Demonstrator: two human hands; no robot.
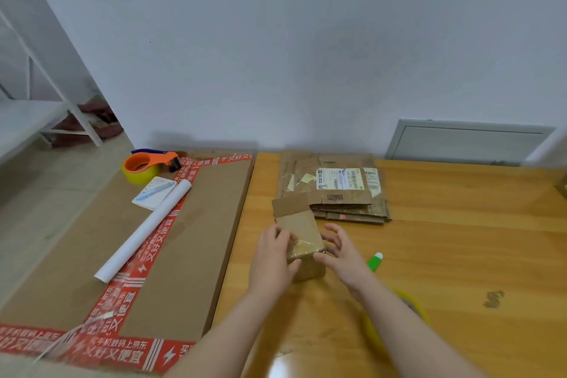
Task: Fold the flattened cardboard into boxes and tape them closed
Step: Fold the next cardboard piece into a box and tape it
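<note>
A small brown cardboard box stands on the wooden table, its far flap raised and clear tape shining on its near top. My left hand grips its left side, thumb on the front face. My right hand holds its right side with thumb at the front corner and fingers spread behind. A stack of flattened cardboard with white shipping labels lies just beyond the box. A yellow tape roll sits under my right forearm, partly hidden.
A large brown carton with red printed tape lies left of the table. On it rest an orange tape dispenser, a notepad with pen and a white paper roll. A green-and-white marker lies right of my right hand.
</note>
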